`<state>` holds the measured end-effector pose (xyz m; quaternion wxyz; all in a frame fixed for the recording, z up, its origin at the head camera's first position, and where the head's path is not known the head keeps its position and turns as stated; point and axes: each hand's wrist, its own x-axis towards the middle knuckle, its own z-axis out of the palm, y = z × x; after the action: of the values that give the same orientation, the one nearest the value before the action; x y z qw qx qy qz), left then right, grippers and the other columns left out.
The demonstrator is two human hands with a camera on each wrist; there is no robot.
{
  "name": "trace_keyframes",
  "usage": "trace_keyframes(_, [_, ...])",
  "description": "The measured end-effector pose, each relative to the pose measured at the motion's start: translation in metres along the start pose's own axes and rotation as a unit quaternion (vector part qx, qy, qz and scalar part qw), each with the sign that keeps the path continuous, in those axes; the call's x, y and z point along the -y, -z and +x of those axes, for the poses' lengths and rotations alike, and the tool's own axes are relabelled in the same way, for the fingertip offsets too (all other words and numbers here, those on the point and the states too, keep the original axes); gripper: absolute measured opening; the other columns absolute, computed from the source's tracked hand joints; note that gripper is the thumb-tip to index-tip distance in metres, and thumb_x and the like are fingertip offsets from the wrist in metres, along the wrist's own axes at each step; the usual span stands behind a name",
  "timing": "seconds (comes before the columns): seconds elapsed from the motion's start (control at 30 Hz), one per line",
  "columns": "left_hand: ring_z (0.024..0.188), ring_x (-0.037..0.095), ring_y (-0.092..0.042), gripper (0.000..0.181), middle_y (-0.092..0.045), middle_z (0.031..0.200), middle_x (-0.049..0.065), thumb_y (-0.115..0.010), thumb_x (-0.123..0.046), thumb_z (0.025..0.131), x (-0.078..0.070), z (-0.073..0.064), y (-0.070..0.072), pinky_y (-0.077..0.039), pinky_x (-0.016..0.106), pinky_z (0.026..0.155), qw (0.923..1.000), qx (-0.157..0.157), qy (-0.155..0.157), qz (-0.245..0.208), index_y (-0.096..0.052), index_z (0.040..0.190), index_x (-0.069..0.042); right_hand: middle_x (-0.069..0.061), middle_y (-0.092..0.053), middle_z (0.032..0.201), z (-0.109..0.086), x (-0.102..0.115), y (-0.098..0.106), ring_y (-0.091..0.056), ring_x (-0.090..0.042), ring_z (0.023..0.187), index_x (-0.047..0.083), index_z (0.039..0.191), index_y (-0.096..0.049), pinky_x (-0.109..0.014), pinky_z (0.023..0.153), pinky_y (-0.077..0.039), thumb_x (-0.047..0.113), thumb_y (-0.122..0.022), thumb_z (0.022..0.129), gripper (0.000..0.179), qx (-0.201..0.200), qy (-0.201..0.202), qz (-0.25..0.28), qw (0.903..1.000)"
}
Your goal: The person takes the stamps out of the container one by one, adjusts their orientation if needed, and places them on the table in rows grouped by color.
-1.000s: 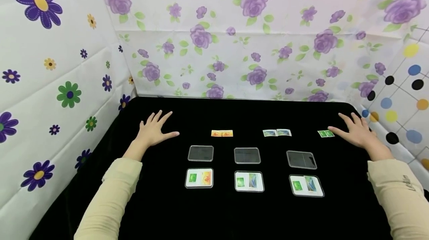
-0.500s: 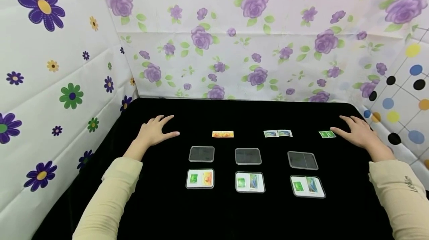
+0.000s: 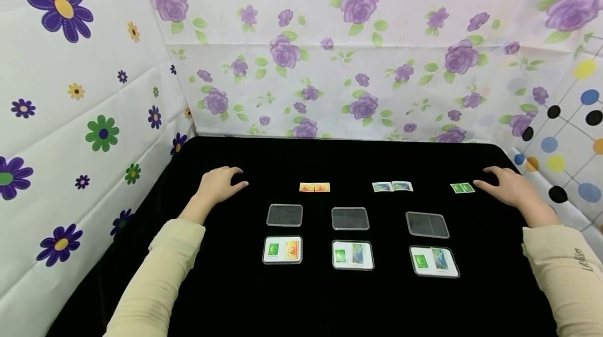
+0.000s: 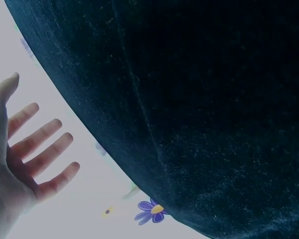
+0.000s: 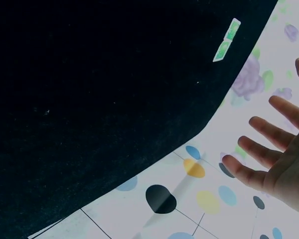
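Observation:
My left hand (image 3: 219, 185) is held over the left part of the black table, its fingers relaxed and holding nothing. In the left wrist view the fingers (image 4: 42, 142) are spread apart. On the far right, my right hand (image 3: 511, 188) also holds nothing, its thumb close to a pair of small green stamp-like pieces (image 3: 462, 188). An orange pair (image 3: 314, 187) and a blue-grey pair (image 3: 392, 186) lie along the same row. Nearer sit three clear plastic covers (image 3: 285, 215), and below them three clear cases (image 3: 282, 250) with white inserts, each bearing two small stamp-like pieces.
Black cloth (image 3: 282, 300) covers the table. White sheets with purple flowers (image 3: 360, 4) rise behind it, a daisy-printed sheet (image 3: 101, 133) at the left, and a dotted sheet (image 3: 565, 143) at the right.
Both hands' fingers have drawn in from a wider spread. The whole view has shifted slightly, while the pieces, covers and cases keep their places on the table.

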<state>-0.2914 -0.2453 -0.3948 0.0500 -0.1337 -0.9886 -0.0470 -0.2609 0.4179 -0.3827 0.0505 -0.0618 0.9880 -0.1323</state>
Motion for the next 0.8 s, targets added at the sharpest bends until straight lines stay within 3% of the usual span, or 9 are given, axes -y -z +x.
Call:
trace_keyframes(0.27, [0.088, 0.032, -0.065, 0.039, -0.069, 0.107, 0.016, -0.060, -0.035, 0.091, -0.004, 0.004, 0.000, -0.052, 0.047, 0.074, 0.9998, 0.000, 0.008, -0.017, -0.065, 0.116, -0.006, -0.045, -0.041, 0.123, 0.000, 0.001, 0.000, -0.042, -0.060, 0.107, -0.020, 0.128, -0.038, -0.066, 0.084, -0.036, 0.040, -0.043, 0.098, 0.066, 0.002, 0.003, 0.003, 1.0000])
trace_keyframes(0.5, [0.082, 0.029, -0.066, 0.037, -0.070, 0.100, 0.016, -0.059, -0.034, 0.092, -0.008, 0.006, 0.001, -0.052, 0.044, 0.071, 0.9996, 0.001, 0.004, -0.028, -0.066, 0.113, -0.004, -0.035, -0.060, 0.102, -0.006, 0.004, 0.003, -0.057, -0.048, 0.090, -0.014, 0.116, -0.053, -0.053, 0.070, -0.045, 0.035, -0.046, 0.099, 0.052, 0.002, 0.016, 0.002, 0.9999])
trace_keyframes(0.8, [0.080, 0.026, -0.066, 0.034, -0.070, 0.097, 0.014, -0.058, -0.032, 0.093, -0.015, 0.002, 0.006, -0.052, 0.043, 0.072, 0.9992, 0.026, -0.007, -0.029, -0.067, 0.111, -0.005, -0.028, -0.065, 0.097, -0.008, 0.010, -0.001, -0.062, -0.040, 0.082, -0.009, 0.111, -0.059, -0.050, 0.067, -0.048, 0.024, -0.053, 0.096, 0.036, 0.007, 0.043, 0.014, 0.9990])
